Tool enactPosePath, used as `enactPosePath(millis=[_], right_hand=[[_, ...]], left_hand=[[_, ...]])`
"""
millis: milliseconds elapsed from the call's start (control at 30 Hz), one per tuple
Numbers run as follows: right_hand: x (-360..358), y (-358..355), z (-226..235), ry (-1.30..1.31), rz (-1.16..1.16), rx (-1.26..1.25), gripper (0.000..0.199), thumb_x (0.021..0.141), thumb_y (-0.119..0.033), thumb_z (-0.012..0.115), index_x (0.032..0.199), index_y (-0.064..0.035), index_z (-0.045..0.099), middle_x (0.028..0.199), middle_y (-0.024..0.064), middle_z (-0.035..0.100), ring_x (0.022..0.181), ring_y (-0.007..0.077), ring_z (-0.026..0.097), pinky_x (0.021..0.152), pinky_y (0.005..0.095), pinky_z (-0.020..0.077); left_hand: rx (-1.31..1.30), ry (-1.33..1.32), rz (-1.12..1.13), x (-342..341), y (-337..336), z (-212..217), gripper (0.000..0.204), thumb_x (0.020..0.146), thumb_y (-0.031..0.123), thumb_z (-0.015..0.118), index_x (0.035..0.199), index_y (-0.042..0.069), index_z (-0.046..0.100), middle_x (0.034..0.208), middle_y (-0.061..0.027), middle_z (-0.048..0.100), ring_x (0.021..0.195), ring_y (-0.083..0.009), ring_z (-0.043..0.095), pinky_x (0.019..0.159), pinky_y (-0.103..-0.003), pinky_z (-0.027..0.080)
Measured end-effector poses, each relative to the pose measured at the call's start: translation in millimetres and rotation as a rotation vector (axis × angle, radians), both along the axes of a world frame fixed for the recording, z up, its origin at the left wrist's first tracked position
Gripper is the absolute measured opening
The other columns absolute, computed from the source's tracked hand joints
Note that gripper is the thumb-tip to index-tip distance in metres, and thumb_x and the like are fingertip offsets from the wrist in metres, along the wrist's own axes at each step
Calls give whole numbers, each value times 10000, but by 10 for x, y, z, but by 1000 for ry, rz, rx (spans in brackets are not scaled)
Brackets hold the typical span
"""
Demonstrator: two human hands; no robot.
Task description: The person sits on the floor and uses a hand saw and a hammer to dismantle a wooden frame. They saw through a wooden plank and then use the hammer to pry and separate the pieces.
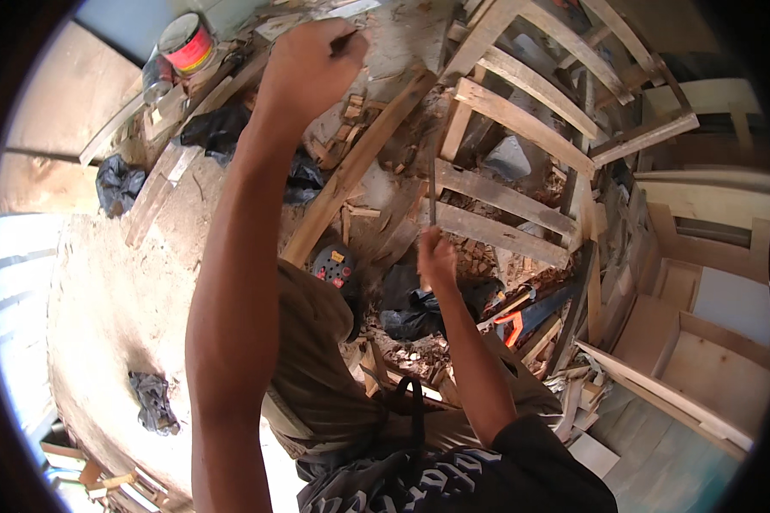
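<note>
My right hand (437, 259) is closed around a long, thin, dark tool (432, 190) that looks like a narrow blade or rod seen edge-on; its exact kind cannot be told. It points away from me, beside the slatted wooden frame (526, 120). High at the upper left, my left hand (316, 68) is raised in a fist above the ground. Whether anything is inside that fist is hidden. Between the two hands, a long wooden plank (361, 169) slants across the debris.
Wood scraps (479, 256) and black plastic bags (411, 308) litter the ground. An orange-handled tool (511, 327) lies at my right. A red-labelled can (186, 43) stands at the far left. My clog (332, 266) shows near the plank; wooden panels (684, 342) stand at right.
</note>
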State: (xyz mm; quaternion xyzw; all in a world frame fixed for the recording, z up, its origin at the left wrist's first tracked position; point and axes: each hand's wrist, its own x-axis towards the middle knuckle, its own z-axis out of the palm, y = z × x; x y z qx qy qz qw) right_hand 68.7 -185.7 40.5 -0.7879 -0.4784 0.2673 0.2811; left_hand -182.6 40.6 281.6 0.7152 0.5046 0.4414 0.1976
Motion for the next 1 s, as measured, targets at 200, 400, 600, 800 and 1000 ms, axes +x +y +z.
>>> enactPosePath(millis=[200,400,600,800,1000], right_hand=[[20,-15,240,594,-154,-125,505,997,-499,523,851,-20,584,587,89,536,493,218,580,492,394,470],[625,-711,418,4,-340,194,484,1025,-445,496,848,3,539,616,128,526,561,277,560,565,414,460],[1678,-1870,179,-363,-892,1,579,945,-516,567,983,62,586,940,326,636,946,506,603,800,543,463],[2792,-2965,-530,-352,-1134,-352,568,863,-498,698,1051,22,569,1008,223,665,1001,377,653,841,500,510],[2400,-2654,-935,-959,-533,-405,530,787,-324,758,1177,-12,583,1265,201,535,1161,348,538,929,454,463]], left_hand=[[-130,5,0,7,-29,92,319,944,326,633,926,15,702,747,-114,683,696,-174,624,715,-314,490],[-101,95,-130,366,32,74,350,963,352,620,973,12,702,768,-99,707,719,-150,639,724,-301,495],[-278,270,-489,848,-120,76,383,966,345,613,1060,-22,667,850,-141,695,775,-220,645,757,-330,495],[-464,588,-729,1224,-318,-110,486,976,424,585,1176,-17,639,1144,-197,689,1131,-274,642,947,-376,483],[-564,513,-703,950,-397,-241,482,977,423,609,1156,-24,636,1112,-150,701,1082,-238,656,915,-348,496]])
